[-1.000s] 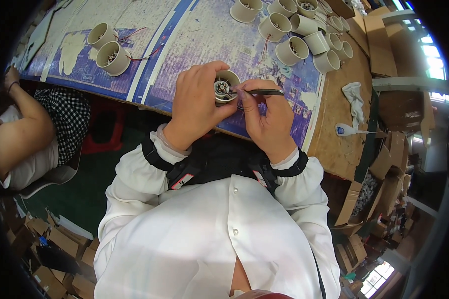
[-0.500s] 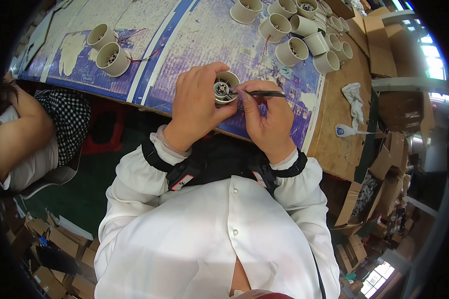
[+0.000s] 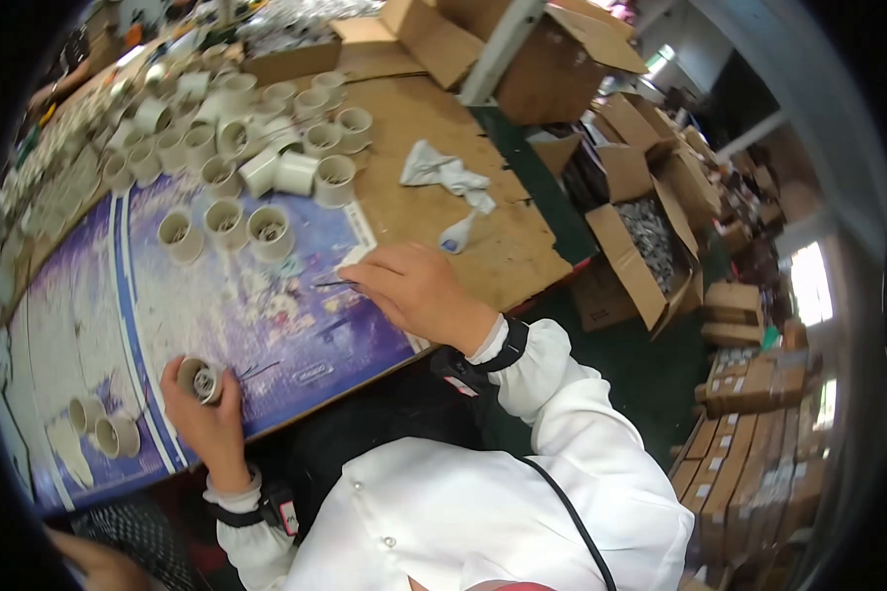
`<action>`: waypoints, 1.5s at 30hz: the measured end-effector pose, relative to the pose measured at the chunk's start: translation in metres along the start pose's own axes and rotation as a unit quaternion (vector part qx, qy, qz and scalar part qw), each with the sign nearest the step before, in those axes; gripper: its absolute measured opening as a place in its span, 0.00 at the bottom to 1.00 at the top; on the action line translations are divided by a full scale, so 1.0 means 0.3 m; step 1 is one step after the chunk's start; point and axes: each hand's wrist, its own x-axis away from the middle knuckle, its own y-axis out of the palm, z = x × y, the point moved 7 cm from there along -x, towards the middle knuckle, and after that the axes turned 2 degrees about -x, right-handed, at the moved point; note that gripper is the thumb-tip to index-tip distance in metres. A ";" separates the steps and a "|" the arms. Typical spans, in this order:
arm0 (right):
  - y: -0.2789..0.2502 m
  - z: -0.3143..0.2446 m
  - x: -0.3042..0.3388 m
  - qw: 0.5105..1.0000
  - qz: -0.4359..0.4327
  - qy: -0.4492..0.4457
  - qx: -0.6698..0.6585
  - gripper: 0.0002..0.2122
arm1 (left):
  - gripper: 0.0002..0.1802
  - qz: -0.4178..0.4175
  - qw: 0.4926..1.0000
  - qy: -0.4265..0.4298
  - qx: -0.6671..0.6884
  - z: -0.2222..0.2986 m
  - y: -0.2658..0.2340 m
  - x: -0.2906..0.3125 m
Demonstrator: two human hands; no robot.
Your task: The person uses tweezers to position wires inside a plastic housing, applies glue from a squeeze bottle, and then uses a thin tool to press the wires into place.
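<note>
Tabletop (image 3: 512,258): brown, a worn purple-and-white sheet (image 3: 202,305) covering its left part. Many pale cups (image 3: 270,236) are crowding the far side; two cups (image 3: 119,439) are sitting near left. White cloth (image 3: 434,169), small bottle (image 3: 456,236): lying right.

Workshop: cluttered bench (image 3: 508,231), stacked cartons (image 3: 744,473)

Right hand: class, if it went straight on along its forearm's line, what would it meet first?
Probably the pale cup nearest the right hand, rightmost of the front three; the hand's height above the table is unclear, so it might pass over.
</note>
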 end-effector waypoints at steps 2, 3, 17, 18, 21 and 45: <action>0.001 0.069 0.077 0.996 -0.034 0.016 0.075 0.08 | 0.29 -0.015 0.999 -0.036 0.018 -0.032 0.005 -0.022; 0.012 0.097 0.122 0.996 -0.042 0.023 0.077 0.07 | 0.29 -0.009 0.999 -0.039 0.008 -0.041 0.002 -0.025; -0.202 0.385 0.370 0.913 0.248 0.315 0.081 0.13 | 0.29 0.012 0.999 -0.035 -0.006 -0.049 0.032 -0.041; -0.188 0.404 0.356 0.916 0.242 0.310 0.076 0.16 | 0.29 0.020 0.999 -0.030 -0.010 -0.055 0.027 -0.036; -0.149 0.439 0.342 0.917 0.154 0.367 0.017 0.19 | 0.30 0.039 0.999 -0.027 -0.024 -0.069 0.006 -0.028; 0.148 0.000 0.177 0.942 -0.138 0.214 -0.217 0.13 | 0.38 0.008 0.998 0.048 -0.042 0.066 0.055 0.030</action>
